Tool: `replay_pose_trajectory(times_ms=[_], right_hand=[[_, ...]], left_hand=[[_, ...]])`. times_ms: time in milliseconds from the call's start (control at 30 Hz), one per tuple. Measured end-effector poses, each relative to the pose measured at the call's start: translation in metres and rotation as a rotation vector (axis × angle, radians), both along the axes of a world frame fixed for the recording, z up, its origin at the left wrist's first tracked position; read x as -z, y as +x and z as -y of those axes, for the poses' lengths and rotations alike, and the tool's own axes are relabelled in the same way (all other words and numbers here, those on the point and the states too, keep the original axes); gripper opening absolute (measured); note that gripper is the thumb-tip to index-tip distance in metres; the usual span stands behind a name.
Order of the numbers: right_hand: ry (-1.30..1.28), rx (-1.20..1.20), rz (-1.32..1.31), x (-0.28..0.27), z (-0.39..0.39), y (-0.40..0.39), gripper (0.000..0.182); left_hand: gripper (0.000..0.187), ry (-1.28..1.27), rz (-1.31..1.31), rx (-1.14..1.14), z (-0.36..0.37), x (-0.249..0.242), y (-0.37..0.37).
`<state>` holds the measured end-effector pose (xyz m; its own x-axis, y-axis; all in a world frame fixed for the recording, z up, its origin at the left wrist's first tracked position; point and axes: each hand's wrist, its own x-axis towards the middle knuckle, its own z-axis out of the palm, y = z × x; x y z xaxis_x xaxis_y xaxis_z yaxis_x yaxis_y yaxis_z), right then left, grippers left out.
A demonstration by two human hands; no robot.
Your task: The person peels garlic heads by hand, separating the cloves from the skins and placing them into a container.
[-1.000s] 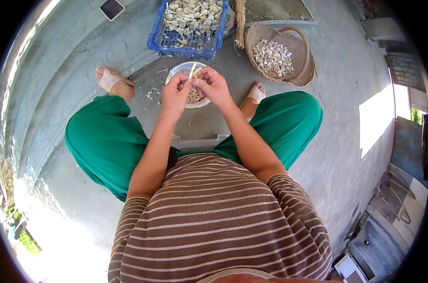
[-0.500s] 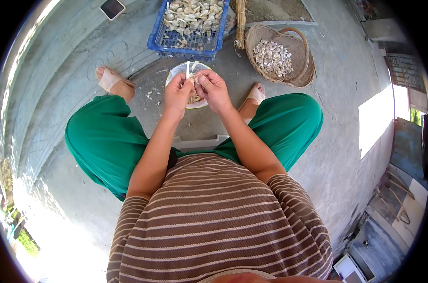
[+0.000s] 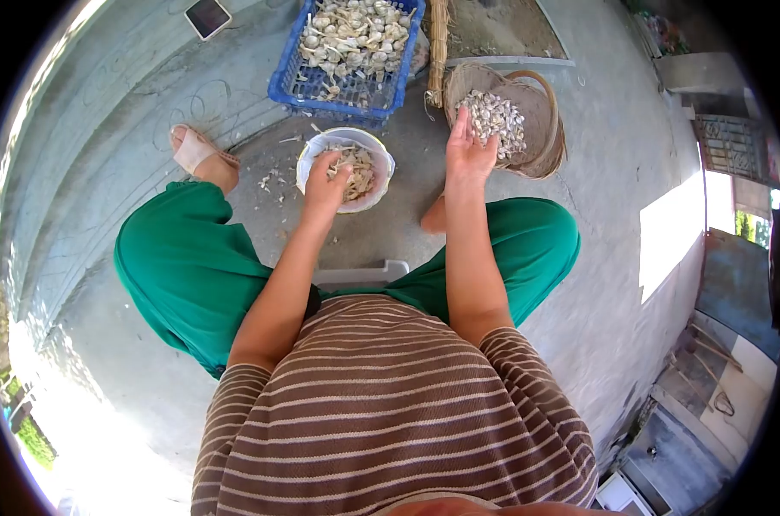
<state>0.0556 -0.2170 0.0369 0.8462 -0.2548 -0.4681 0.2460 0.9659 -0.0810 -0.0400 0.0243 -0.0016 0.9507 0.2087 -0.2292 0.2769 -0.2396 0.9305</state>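
Observation:
My left hand (image 3: 324, 187) hangs over the left side of the white bucket (image 3: 388, 163), its thumb and fingers apart and nothing visible between them. Inside the bucket are pale garlic skins and stalk scraps (image 3: 360, 176). Palm up, my right hand (image 3: 471, 156) is at the near left edge of the wicker basket (image 3: 540, 107), with its fingers spread. Separated garlic cloves (image 3: 500, 122) lie in that basket beside the fingertips. Beyond the bucket, a blue plastic crate (image 3: 351, 105) holds garlic bulbs with stalks (image 3: 355, 39).
A dark-screened device (image 3: 207, 17) lies on the floor at the upper left. Between the crate and basket stands a straw bundle (image 3: 439, 43). Loose scraps (image 3: 274, 181) are scattered left of the bucket. My sandalled foot (image 3: 205, 157) rests farther left.
My hands were together over the bucket with a pale stalk between them. They have parted: my right hand moved right to the basket and opened, my left stayed at the bucket. The stalk no longer shows between them.

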Motion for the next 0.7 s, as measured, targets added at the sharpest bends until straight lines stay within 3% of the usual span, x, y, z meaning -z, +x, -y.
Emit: replay_pose_trajectory(times_ms=[133, 200, 233, 267, 333, 367, 433, 467, 533, 567, 633, 700], right_hand=[[0.012, 0.036, -0.032, -0.003, -0.003, 0.017, 0.050], [-0.355, -0.182, -0.129, 0.019, -0.023, 0.018, 0.038], [-0.439, -0.326, -0.127, 0.025, -0.034, 0.024, 0.024], [-0.437, -0.335, -0.130, 0.032, -0.046, 0.029, 0.024], [-0.899, -0.564, -0.010, 0.029, -0.080, 0.038, 0.021], [-0.896, -0.569, -0.010, 0.029, -0.095, 0.047, 0.021], [-1.249, -0.813, 0.085, 0.040, -0.119, 0.077, 0.019], [-1.247, -0.818, 0.083, 0.046, -0.128, 0.091, 0.019], [-2.010, -1.050, 0.222, 0.063, -0.143, 0.118, 0.022], [-2.009, -1.056, 0.222, 0.073, -0.150, 0.128, 0.022], [-2.466, -0.902, 0.379, 0.102, -0.162, 0.140, 0.026], [-2.565, -0.987, 0.362, 0.117, -0.171, 0.148, 0.025]], left_hand=[[0.029, -0.248, 0.017, -0.095, 0.017, -0.016, 0.003], [0.023, -0.717, -0.109, -0.192, 0.018, -0.032, 0.006], [0.019, -0.759, -0.140, -0.228, 0.021, -0.042, 0.008], [0.019, -0.757, -0.142, -0.237, 0.022, -0.042, 0.007], [0.018, -0.853, -0.171, -0.295, 0.024, -0.040, 0.008], [0.017, -0.848, -0.181, -0.309, 0.026, -0.041, 0.009], [0.017, -0.843, -0.188, -0.308, 0.026, -0.037, 0.010], [0.017, -0.840, -0.198, -0.301, 0.026, -0.034, 0.009], [0.017, -0.853, -0.208, -0.307, 0.025, -0.031, 0.011], [0.017, -0.850, -0.225, -0.321, 0.024, -0.030, 0.013], [0.017, -0.846, -0.245, -0.340, 0.022, -0.028, 0.016], [0.018, -0.845, -0.237, -0.343, 0.019, -0.027, 0.019]])
